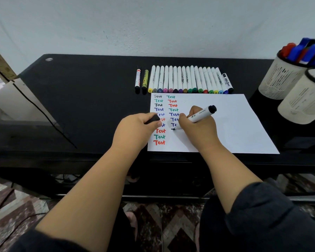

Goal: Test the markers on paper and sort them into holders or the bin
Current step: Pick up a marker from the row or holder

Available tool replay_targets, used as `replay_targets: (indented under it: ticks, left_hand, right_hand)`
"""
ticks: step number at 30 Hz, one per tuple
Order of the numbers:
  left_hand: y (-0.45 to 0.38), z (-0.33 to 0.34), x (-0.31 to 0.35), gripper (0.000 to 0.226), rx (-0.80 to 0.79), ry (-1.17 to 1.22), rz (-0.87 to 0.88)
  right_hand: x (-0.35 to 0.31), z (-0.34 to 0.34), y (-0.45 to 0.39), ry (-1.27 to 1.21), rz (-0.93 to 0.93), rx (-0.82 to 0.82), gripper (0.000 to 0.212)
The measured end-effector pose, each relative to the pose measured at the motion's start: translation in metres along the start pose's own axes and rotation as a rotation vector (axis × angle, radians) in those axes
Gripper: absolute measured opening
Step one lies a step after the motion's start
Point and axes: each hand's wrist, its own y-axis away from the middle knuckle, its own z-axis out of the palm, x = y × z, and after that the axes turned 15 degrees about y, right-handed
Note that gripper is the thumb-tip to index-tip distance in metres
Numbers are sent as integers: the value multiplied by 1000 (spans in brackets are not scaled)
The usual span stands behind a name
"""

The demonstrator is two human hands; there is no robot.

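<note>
A: Entry. Nearest to us, 2 forearms with dark sleeves pushed up, reaching forward over the tabletop edge. Hands?

B: Right hand is curled round a white-barrelled black marker, tip down on the paper, partway through a word in the 2nd column. Left hand is closed on the marker's black cap, resting at the paper's left edge over the 1st column.

A: Relation that matters for the next move?

B: The marker's long axis. It slants from the tip, low and toward the person, up and away to the right, so its butt end points roughly at the holders on the far right of the tabletop. The cap sits just left of the tip, the 2 hands near each other, almost touching.

A: So recapping looks short?

B: My judgement: yes, the tip need only swing left to meet the cap. Then the right hand is the nearer one for the holders, which are well apart from the paper.

A: Bin?

B: Not visible from here.

A: Remaining stock?

B: A row of untested markers lies side by side beyond the paper's far edge, caps toward us. Ink line reads black; quality cannot be told yet.
</note>
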Motion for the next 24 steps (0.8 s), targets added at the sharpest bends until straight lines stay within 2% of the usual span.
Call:
replay_targets:
  ticks: [24]
  left_hand:
    - [1, 0, -3, 41, -21, -9, -8]
  right_hand:
    - [-2, -3, 4, -25, 60, 57, 36]
